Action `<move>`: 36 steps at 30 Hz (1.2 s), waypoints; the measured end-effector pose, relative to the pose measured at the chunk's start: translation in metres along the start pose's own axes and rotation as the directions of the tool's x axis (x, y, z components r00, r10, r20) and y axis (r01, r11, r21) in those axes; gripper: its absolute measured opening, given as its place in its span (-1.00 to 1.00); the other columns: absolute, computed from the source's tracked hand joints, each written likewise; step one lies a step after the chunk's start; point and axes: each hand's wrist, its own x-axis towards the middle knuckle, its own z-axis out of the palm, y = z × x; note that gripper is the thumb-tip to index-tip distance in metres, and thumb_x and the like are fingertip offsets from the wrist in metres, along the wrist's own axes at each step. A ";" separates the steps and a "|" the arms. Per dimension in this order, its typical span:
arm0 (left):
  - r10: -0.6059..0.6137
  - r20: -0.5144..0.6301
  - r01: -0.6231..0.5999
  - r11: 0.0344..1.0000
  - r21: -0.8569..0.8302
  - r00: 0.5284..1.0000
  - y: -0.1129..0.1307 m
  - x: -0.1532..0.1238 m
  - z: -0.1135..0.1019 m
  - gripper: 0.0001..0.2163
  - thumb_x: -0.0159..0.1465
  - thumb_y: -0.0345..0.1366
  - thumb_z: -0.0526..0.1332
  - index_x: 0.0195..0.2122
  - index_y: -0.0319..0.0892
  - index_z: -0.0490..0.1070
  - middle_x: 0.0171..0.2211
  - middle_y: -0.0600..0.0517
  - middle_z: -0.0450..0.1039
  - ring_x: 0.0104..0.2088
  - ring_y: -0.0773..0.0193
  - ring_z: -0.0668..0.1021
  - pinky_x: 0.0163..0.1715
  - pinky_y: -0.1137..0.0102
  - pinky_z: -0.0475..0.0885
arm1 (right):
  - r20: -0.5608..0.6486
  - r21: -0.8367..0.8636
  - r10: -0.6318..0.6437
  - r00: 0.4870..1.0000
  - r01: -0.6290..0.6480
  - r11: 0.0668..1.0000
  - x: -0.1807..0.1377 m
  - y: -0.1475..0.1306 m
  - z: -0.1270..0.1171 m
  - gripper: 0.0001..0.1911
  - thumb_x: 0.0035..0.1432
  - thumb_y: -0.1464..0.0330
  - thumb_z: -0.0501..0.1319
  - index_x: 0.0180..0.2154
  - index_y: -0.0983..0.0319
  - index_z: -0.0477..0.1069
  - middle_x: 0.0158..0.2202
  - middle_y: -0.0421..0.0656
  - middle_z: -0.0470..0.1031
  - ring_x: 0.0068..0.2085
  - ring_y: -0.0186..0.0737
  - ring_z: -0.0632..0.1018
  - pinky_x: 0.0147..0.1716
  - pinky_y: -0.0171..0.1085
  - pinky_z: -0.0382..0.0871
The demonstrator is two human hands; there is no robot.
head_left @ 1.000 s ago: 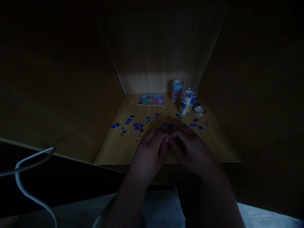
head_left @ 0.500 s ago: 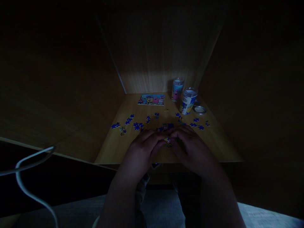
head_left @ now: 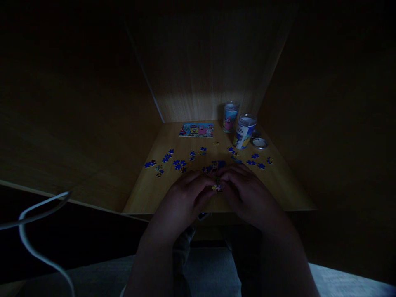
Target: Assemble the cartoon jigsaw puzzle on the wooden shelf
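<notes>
Between my two hands, close to the front of the wooden desktop, is a small cluster of jigsaw puzzle pieces [head_left: 217,188]. My left hand [head_left: 188,192] grips its left side with thumb and fingers closed. From the other side my right hand [head_left: 243,185] pinches the same pieces. Just beyond my fingertips lies a joined blue section of puzzle [head_left: 218,164], partly hidden by the hands. Loose blue puzzle pieces [head_left: 179,164] lie to the left, and more puzzle pieces [head_left: 260,166] lie to the right. Dim light blurs the fingertips.
A finished-looking cartoon picture [head_left: 198,130] lies flat at the back. Two clear-topped canisters, a pink-and-blue one [head_left: 230,117] and a blue-and-yellow one [head_left: 244,134], stand at back right beside a round metal lid [head_left: 260,143]. A white cable [head_left: 34,249] hangs at left. Wooden panels enclose the desktop.
The puzzle pieces between my fingers have shifted slightly and show a different angle. Both hands stay in nearly the same place; the rest of the desktop looks unchanged.
</notes>
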 end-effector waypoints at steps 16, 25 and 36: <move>-0.191 0.012 0.191 0.981 0.032 0.982 -0.007 0.002 0.000 -0.83 0.35 -0.48 0.46 -0.16 -0.04 0.61 -0.14 0.07 0.68 -0.11 0.18 0.67 -0.08 0.27 0.53 | -0.019 -0.062 -0.014 1.000 0.012 0.998 0.002 0.001 0.001 -0.90 0.53 0.32 0.24 -0.07 0.09 0.55 0.04 -0.15 0.68 0.11 -0.06 0.60 0.18 0.06 0.45; -0.152 0.022 0.150 0.986 0.077 0.988 -0.009 -0.001 -0.003 -0.87 0.36 -0.40 0.47 -0.13 -0.04 0.62 -0.10 0.02 0.69 -0.01 0.08 0.66 -0.03 0.17 0.55 | -0.025 -0.047 0.013 1.000 -0.014 0.999 0.003 0.001 0.001 -0.88 0.54 0.27 0.24 -0.07 0.09 0.55 0.03 -0.14 0.68 0.11 -0.03 0.60 0.18 0.07 0.43; -0.113 0.017 0.112 0.991 0.077 0.993 -0.004 0.005 -0.001 -0.85 0.36 -0.48 0.44 -0.22 -0.05 0.59 -0.18 0.08 0.66 -0.10 0.14 0.65 -0.05 0.19 0.50 | -0.091 0.005 0.043 0.995 -0.043 0.999 0.000 0.004 0.001 -0.57 0.65 0.19 -0.02 -0.13 0.13 0.58 -0.07 -0.11 0.69 0.04 -0.04 0.64 0.12 0.04 0.44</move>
